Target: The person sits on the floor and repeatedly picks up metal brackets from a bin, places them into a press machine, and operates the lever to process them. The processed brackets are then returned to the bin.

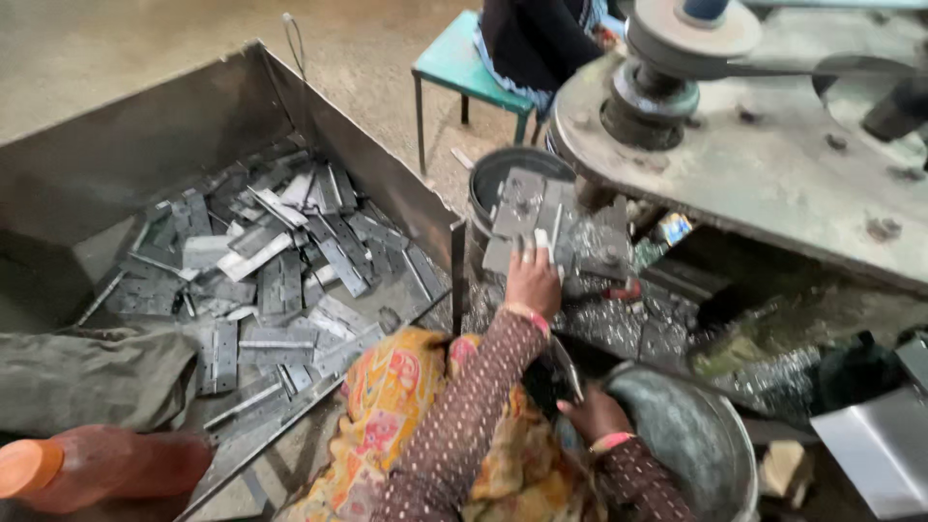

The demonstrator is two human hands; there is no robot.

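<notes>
hinges, flat grey metal ones, lie heaped in the steel tray at nine o'clock, an orange-capped bottle below at seven. left hand reaches to twelve o'clock, fingers spread flat on a metal plate resting on the dark pot, not clenched. right hand, at five o'clock, pinches a thin metal piece beside the grey bucket. the machine's pulley sits at one o'clock.

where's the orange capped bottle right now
In the head view, the bottle lies at the bottom left corner, beside the metal bin of flat hinge plates.
</notes>
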